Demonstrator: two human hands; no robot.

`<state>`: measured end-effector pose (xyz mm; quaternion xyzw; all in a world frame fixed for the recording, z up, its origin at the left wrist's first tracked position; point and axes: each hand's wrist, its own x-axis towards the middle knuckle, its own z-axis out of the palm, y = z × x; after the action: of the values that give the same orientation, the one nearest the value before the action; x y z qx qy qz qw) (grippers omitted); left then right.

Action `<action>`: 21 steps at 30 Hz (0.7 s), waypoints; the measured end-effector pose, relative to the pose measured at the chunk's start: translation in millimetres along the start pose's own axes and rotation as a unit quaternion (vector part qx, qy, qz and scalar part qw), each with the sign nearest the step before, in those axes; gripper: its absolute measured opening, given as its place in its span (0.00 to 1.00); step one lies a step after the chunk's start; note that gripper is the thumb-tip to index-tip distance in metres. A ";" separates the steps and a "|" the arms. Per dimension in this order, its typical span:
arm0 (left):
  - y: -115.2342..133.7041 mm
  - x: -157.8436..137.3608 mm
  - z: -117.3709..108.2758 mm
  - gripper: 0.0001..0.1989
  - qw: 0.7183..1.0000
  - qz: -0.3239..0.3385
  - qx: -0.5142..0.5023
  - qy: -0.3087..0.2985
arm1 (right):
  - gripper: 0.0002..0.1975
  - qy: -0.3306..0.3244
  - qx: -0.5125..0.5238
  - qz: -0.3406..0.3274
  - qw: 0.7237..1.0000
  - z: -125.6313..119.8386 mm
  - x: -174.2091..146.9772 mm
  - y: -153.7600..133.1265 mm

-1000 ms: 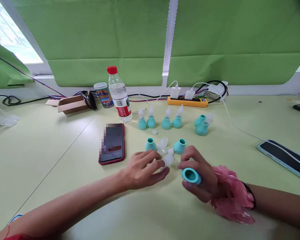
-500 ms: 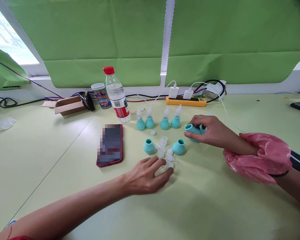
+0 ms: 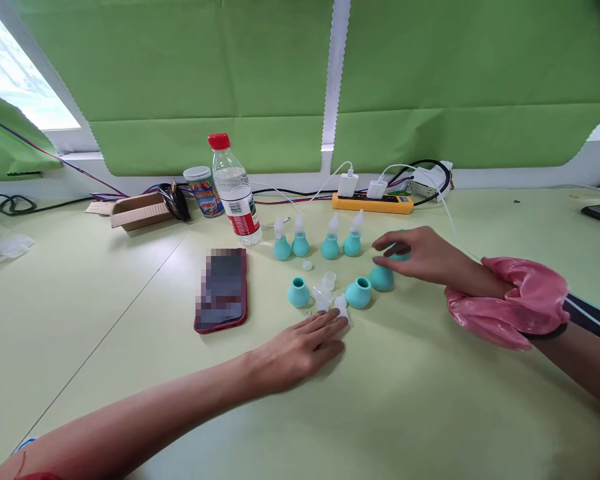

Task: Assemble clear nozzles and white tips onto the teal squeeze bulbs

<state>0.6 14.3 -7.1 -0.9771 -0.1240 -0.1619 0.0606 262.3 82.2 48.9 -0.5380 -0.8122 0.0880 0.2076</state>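
A teal bulb (image 3: 382,279) is seen on the table (image 3: 455,387), under the thumb of the right hand (image 3: 380,252), whose fingers are held apart, with nothing clamped. The fingers of the left hand (image 3: 300,350) are stretched, nearly together, at the clear plastic pieces (image 3: 324,295). In the red-capped bottle (image 3: 236,199) clear liquid is contained. A barcode is printed on its red-and-white label (image 3: 244,215); the small lettering cannot be read.

Left hand (image 3: 297,353) and right hand (image 3: 420,252), both unclenched.
Left palm faces down, fingers (image 3: 325,333) extended, left forearm (image 3: 190,393) slanting from lower left; right thumb (image 3: 397,265) and curved fingers stand parted, pointing leftward, right forearm (image 3: 580,360) toward the right edge.
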 end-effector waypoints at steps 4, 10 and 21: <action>1.6 1.2 -3.0 0.10 0.999 -0.029 0.019 0.039 | 0.15 0.202 -0.161 -0.037 0.965 -12.7 -0.6 -5.9; 2.0 1.5 3.1 0.10 0.989 -0.086 0.090 0.074 | 0.26 0.113 -0.299 0.071 0.945 -40.6 -2.6 10.3; -0.5 -2.3 4.4 0.04 0.983 -0.053 0.089 0.152 | 0.15 0.066 -0.151 0.054 0.985 -58.3 -17.0 -6.8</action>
<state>-0.4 14.9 -11.9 -0.9239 -0.1786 -0.2999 0.1569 287.4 59.2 99.7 -0.6112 -0.7702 -0.0608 0.1720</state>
